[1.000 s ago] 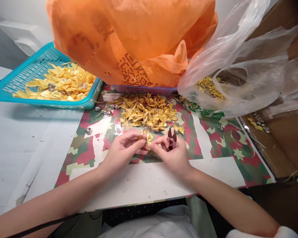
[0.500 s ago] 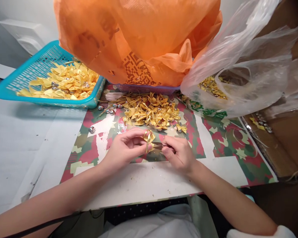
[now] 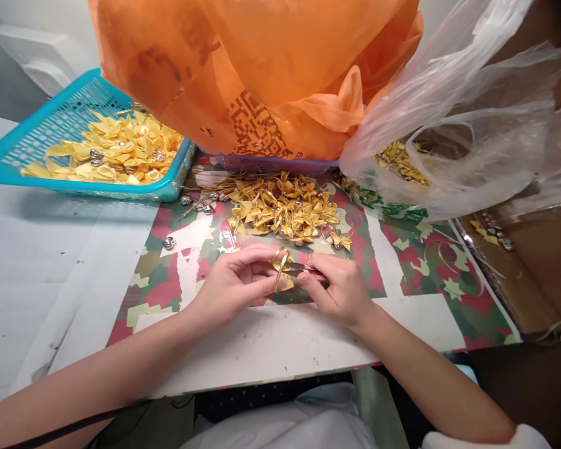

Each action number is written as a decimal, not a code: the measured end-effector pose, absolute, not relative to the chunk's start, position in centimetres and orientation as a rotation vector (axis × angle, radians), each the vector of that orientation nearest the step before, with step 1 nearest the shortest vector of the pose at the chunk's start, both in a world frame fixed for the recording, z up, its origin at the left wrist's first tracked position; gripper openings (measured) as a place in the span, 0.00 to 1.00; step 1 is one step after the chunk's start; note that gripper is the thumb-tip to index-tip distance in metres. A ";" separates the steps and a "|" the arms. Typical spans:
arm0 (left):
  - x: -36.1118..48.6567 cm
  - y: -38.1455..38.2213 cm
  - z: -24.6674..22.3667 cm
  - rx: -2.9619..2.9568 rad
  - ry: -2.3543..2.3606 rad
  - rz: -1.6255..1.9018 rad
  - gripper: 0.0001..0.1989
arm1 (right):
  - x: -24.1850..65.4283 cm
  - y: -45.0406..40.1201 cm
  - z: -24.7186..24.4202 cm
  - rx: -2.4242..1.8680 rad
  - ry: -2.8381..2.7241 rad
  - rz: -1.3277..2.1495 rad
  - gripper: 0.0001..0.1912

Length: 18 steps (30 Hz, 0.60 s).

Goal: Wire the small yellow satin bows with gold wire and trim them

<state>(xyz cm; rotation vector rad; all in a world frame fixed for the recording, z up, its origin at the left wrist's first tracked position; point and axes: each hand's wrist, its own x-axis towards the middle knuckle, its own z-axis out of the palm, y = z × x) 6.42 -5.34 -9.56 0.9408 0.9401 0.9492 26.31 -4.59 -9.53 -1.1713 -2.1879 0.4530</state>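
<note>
My left hand [image 3: 236, 282] pinches a yellow ribbon bow [image 3: 280, 265] between thumb and fingertips, with a loop of gold cord [image 3: 279, 274] around it. Closed round a small two-bladed tool [image 3: 314, 272], my right hand [image 3: 339, 288] points its dark tips left at the bow. The tips reach the ribbon; whether the tool is scissors or pliers I cannot tell, since the fingers cover most of its handles. Just beyond both hands lies a pile of yellow ribbon bows [image 3: 285, 209] with gold cords and small silver bells.
A blue basket [image 3: 168, 187] of yellow bows stands at the left. Behind the pile, an orange bag [image 3: 262, 75] rests on a purple basket [image 3: 280, 164]. A clear plastic bag [image 3: 477, 181] with more bows sits at the right. Loose silver bells [image 3: 169, 243] lie on the patterned sheet [image 3: 161, 287].
The tool's tips have moved slightly left and up, onto the bow. The bow has turned a little in my left fingers. My view has shifted slightly.
</note>
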 end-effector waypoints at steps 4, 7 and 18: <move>6.3 -5.4 -9.7 0.944 0.948 0.943 0.13 | 26.4 -4.6 -9.4 -1.200 -2.183 0.453 0.22; 6.3 -5.4 -9.8 0.949 0.948 0.951 0.14 | 26.5 -4.6 -9.3 -1.200 -2.182 0.442 0.21; 6.2 -5.3 -9.6 0.962 0.911 0.953 0.12 | 26.7 -4.5 -9.4 -1.205 -2.187 0.484 0.21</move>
